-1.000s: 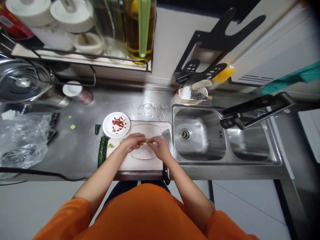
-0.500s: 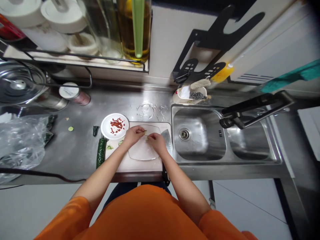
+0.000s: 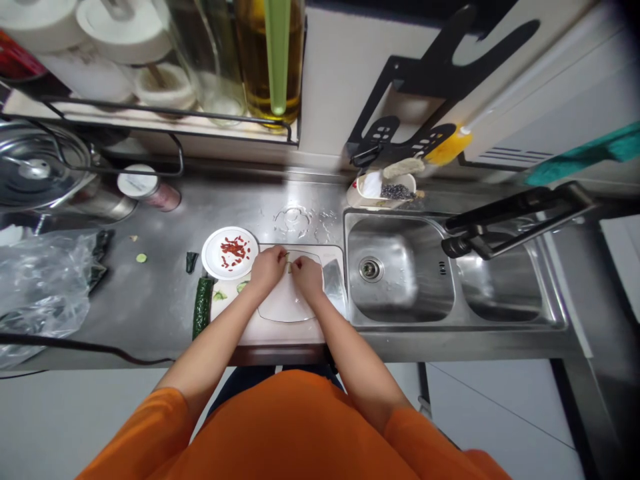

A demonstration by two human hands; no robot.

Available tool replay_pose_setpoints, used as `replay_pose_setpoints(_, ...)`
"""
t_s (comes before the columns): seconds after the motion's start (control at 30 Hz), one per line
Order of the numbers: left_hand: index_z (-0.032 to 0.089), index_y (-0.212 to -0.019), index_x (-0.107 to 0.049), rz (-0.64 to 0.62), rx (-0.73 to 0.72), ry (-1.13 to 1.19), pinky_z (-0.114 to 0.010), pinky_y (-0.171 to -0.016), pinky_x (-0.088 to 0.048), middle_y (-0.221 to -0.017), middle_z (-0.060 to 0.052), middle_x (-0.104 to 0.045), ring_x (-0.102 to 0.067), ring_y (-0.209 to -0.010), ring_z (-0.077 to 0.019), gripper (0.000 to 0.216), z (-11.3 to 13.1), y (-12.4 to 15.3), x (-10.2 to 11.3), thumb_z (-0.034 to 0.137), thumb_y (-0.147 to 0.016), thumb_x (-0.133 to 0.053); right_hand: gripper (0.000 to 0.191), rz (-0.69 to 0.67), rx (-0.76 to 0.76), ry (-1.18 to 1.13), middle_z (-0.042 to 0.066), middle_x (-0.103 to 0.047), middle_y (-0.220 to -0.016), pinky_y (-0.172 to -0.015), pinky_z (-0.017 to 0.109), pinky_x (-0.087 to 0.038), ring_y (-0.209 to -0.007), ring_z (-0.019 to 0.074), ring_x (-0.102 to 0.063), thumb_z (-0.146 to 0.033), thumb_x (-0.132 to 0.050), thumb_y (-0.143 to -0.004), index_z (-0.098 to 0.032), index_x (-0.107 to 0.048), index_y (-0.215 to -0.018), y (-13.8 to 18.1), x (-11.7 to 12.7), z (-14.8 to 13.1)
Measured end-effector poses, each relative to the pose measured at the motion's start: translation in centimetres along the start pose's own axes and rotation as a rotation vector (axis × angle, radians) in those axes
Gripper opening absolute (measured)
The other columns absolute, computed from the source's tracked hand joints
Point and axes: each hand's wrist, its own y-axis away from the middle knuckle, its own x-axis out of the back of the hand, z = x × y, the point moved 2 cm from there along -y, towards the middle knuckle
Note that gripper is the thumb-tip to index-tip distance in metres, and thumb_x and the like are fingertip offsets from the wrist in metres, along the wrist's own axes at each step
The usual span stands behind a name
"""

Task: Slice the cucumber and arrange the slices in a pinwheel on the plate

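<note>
Over a clear glass plate (image 3: pixel 285 308) on a white cutting board (image 3: pixel 280 330), my left hand (image 3: pixel 267 269) and my right hand (image 3: pixel 307 277) meet, both with fingers pinched on a small pale green piece of cucumber (image 3: pixel 289 267) between them. A dark green cucumber (image 3: pixel 203 307) lies along the board's left edge, with small green bits (image 3: pixel 220 294) beside it. Just left of my left hand sits a small white plate of chopped red chilli (image 3: pixel 230 252). A cleaver blade (image 3: pixel 334 283) rests at the board's right edge.
A steel double sink (image 3: pixel 400 273) with a black tap (image 3: pixel 515 217) lies to the right. On the steel counter, a crumpled plastic bag (image 3: pixel 40 280) and a pot with its lid (image 3: pixel 35 170) sit at the left. A wire rack with bottles (image 3: pixel 200 67) stands behind.
Both hands have moved a little farther back over the glass plate, still pinching the cucumber piece together. My view has shifted slightly.
</note>
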Motion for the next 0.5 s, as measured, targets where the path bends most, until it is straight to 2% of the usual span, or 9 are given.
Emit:
replay_pose_setpoints(0.2, 0.018, -0.097, -0.063, 0.065, -0.025, -0.047, -0.031, -0.077, -0.043, -0.091, -0.008, -0.065, -0.058, -0.088, -0.0221, 0.02, -0.1, 0.2, -0.4, 0.022, -0.083, -0.049, 0.015, -0.002, 0.026, 0.129, 0.006, -0.064, -0.082, -0.063, 0.027, -0.036, -0.075, 0.0187, -0.056, -0.023, -0.045, -0.086, -0.019, -0.059, -0.088, 0.2, -0.2, -0.5)
replay_pose_setpoints(0.37, 0.018, -0.097, -0.065, 0.104, -0.085, -0.029, -0.033, -0.081, -0.044, -0.096, -0.01, -0.062, -0.056, -0.092, -0.0228, 0.022, -0.7, 0.6, -0.6, 0.024, -0.086, -0.047, 0.016, 0.025, 0.05, 0.144, 0.006, -0.062, -0.085, -0.061, 0.028, -0.036, -0.072, 0.0194, -0.054, -0.025, -0.043, -0.088, -0.018, -0.056, -0.096, 0.6, -0.3, -0.4)
replay_pose_setpoints(0.43, 0.018, -0.1, -0.065, 0.124, -0.134, -0.01, -0.033, -0.084, -0.044, -0.098, -0.01, -0.062, -0.056, -0.094, -0.0222, 0.025, -1.0, 1.1, -0.7, 0.024, -0.087, -0.045, 0.017, 0.07, 0.107, 0.147, 0.006, -0.06, -0.087, -0.063, 0.029, -0.037, -0.073, 0.0187, -0.053, -0.024, -0.041, -0.09, -0.018, -0.055, -0.097, 1.1, -0.4, 0.0)
replay_pose_setpoints(0.5, 0.018, -0.105, -0.065, 0.142, -0.206, 0.002, -0.034, -0.087, -0.044, -0.102, -0.01, -0.062, -0.055, -0.097, -0.0218, 0.028, -1.3, 1.9, -0.9, 0.021, -0.088, -0.042, 0.02, 0.13, 0.23, 0.18, 0.007, -0.059, -0.091, -0.069, 0.03, -0.039, -0.079, 0.0192, -0.052, -0.02, -0.039, -0.09, -0.017, -0.057, -0.098, 1.8, -0.6, 0.6)
